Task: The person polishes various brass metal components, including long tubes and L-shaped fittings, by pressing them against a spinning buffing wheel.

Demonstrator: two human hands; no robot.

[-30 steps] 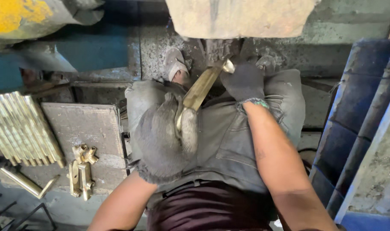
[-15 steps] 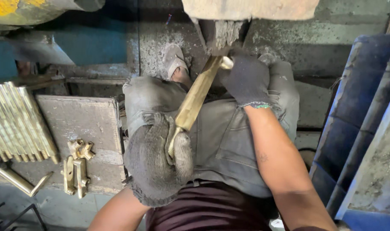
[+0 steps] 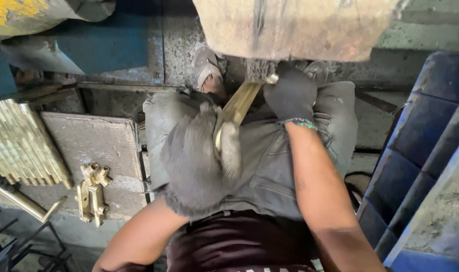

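Brass bar [image 3: 238, 104], 1 pc: left hand [image 3: 202, 161] & right hand [image 3: 291, 94] both clenched round it.

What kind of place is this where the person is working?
Probably a metal workshop. Both gloved hands, left hand and right hand, hold a brass bar up to a big grimy machine. A row of brass bars and a brass fitting lie to the side.

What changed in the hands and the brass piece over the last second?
Both gloved hands pushed the brass bar up and forward; its far end now meets the wheel under the guard, right hand alongside. Left hand keeps its grip. The brass strips and fittings stayed put.
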